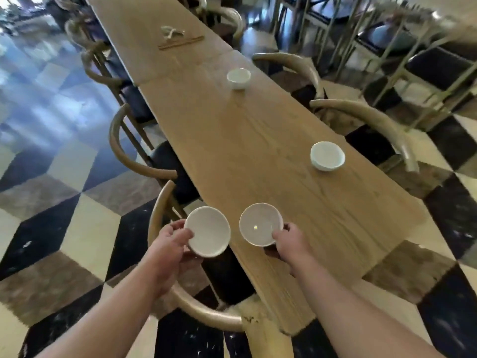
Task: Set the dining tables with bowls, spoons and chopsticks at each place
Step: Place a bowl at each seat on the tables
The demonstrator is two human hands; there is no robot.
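Observation:
I hold one white bowl in each hand above the near end of a long wooden table [258, 151]. My left hand [170, 244] grips a white bowl [207, 231] by its rim, over the table's left edge and a chair. My right hand [289, 244] grips a second white bowl [260, 224] over the tabletop. Two more white bowls stand along the table's right side, one near [327, 155] and one farther [238, 78]. Chopsticks [180, 42] and white spoons [171, 32] lie in a small pile far up the table.
Curved-back wooden chairs line both sides, one right under my left hand [157, 215], others at the left [116, 140] and right [361, 112]. The floor is checkered black and cream [64, 202]. More chairs and tables stand at the back right [387, 34].

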